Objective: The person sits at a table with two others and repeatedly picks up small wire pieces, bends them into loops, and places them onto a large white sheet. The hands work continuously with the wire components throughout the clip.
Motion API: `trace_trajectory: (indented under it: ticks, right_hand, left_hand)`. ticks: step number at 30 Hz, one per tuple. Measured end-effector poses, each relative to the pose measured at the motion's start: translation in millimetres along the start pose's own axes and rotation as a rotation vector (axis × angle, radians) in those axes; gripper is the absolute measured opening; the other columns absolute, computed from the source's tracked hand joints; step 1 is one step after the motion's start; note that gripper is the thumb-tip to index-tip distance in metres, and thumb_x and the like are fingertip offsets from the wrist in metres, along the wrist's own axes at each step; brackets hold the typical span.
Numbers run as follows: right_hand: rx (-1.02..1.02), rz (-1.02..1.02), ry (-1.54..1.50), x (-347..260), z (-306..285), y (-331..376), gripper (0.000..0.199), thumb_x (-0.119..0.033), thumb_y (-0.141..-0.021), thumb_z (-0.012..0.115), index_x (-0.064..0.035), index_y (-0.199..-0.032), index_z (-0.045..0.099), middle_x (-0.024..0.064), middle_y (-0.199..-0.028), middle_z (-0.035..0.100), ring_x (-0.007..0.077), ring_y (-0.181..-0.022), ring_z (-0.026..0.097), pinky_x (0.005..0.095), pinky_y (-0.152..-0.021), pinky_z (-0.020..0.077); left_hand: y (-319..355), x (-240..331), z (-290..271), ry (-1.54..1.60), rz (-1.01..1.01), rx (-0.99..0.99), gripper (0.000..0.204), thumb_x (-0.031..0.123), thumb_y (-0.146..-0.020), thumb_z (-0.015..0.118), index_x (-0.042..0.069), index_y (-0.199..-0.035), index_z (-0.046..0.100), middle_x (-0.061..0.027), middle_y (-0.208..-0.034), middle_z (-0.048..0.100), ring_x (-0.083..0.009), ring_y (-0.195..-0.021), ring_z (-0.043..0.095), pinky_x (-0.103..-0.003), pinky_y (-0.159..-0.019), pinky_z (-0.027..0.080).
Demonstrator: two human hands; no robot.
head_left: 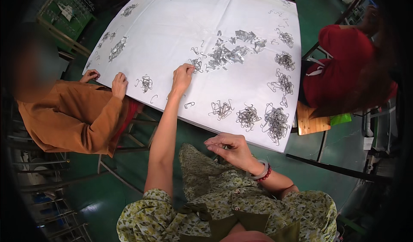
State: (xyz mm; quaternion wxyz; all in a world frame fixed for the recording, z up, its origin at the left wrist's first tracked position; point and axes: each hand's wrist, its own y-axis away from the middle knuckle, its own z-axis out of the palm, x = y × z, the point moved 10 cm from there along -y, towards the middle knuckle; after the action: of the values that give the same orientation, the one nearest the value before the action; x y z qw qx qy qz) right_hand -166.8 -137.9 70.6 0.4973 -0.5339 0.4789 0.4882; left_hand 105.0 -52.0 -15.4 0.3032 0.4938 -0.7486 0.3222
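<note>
My left hand (182, 77) reaches over the white table, its fingers pinched together at the edge of a small pile of bent wire hooks (197, 64). Whatever is between those fingertips is too small to make out. My right hand (231, 149), with a pale bangle and a red bead bracelet at the wrist, hovers just off the near table edge. Its thumb and fingers are closed together, and what they hold is hidden. Beyond my left hand, a heap of short flat metal pieces (234, 52) spreads across the middle. A few loose hooks (189, 105) lie by my left forearm.
Tangled hook piles (248, 117) line the near edge and the right side (276, 122) of the white table (172, 31). Another pile (146, 83) lies near a person in a brown jacket (81, 113). A person in red (348, 69) sits at the right; another's hands show at the far left.
</note>
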Motion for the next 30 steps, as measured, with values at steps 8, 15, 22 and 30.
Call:
trace_trajectory:
  ticks: [8,15,22,30]
  right_hand:
    - [0.088,0.053,-0.172,7,-2,15,0.020,0.002,-0.086,0.066,0.0011,-0.106,0.069,0.0048,-0.089,0.070,0.0066,-0.079,0.064,0.0177,-0.064,0.0501]
    - [0.183,0.142,-0.254,19,-9,19,0.027,0.000,-0.087,0.066,0.0023,-0.114,0.064,0.0071,-0.090,0.070,0.0053,-0.072,0.062,0.0188,-0.061,0.0506]
    - [0.252,0.021,-0.125,-8,-14,17,0.018,0.001,-0.087,0.065,0.0042,-0.105,0.067,0.0064,-0.090,0.069,0.0054,-0.072,0.060,0.0193,-0.061,0.0507]
    - [0.241,-0.054,-0.028,-10,-19,10,0.027,0.002,-0.086,0.065,0.0004,-0.113,0.066,0.0077,-0.094,0.070,0.0083,-0.077,0.064,0.0200,-0.063,0.0509]
  left_hand:
    - [103,90,-43,0.455,-0.148,-0.087,0.018,0.013,-0.088,0.066,-0.004,-0.095,0.067,-0.0071,-0.084,0.069,-0.0104,-0.079,0.062,-0.025,-0.073,0.049]
    - [219,175,-86,0.373,0.191,-0.002,0.010,-0.001,-0.082,0.068,-0.003,-0.092,0.065,-0.0091,-0.091,0.067,-0.0178,-0.083,0.062,-0.029,-0.075,0.049]
    - [232,177,-88,0.224,0.247,0.153,0.010,-0.002,-0.081,0.068,-0.001,-0.090,0.064,-0.0106,-0.096,0.066,-0.0209,-0.085,0.062,-0.030,-0.074,0.049]
    - [236,142,-72,0.518,-0.013,0.134,0.010,0.001,-0.087,0.064,0.000,-0.097,0.061,-0.0114,-0.096,0.068,-0.0228,-0.089,0.064,-0.032,-0.078,0.051]
